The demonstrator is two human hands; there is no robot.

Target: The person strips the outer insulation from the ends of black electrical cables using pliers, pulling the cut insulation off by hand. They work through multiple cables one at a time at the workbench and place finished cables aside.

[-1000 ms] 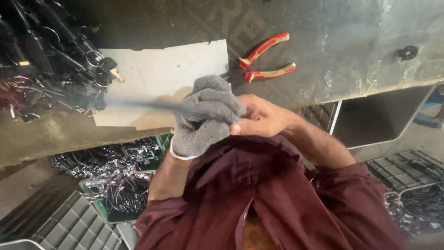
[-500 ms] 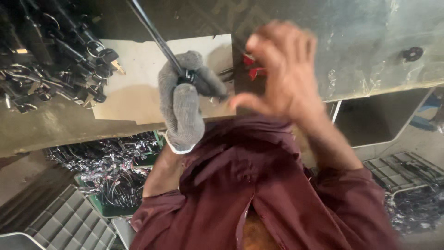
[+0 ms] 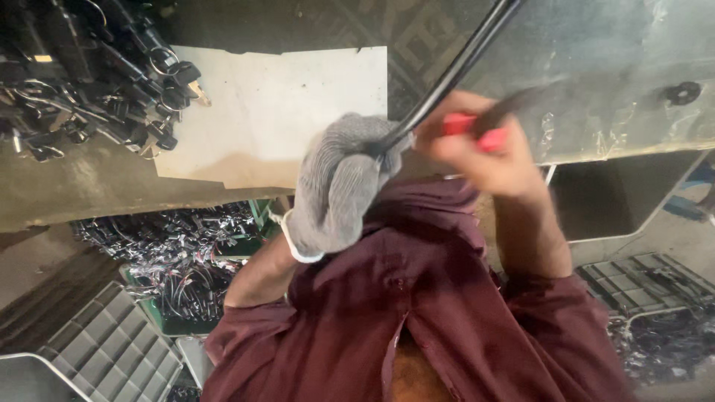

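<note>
The grip of the left hand (image 3: 339,190), in its grey knitted work glove, is closing tight around the near end of a long, thin black cable (image 3: 454,67), which is running up and away from the fist toward the top of the view. A second ago that cable was lying low across the white rectangular card (image 3: 275,112); half a second ago it was already swinging upward, and now it is standing steeply, just right of the card. The bare right hand (image 3: 484,152), empty and spread open half a second ago, is now pressing together on the red-handled pliers (image 3: 473,138), which were lying on the grey metal counter (image 3: 611,82) right of the card a second ago. The pliers are now hovering just beside the gloved fist, close to the held end of the cable; motion blur is hiding their jaws. It looks as though the tool is being brought to the cable end. Farther off, left of the card, a heap of black connectors with metal rings (image 3: 89,82) is lying on the counter.
</note>
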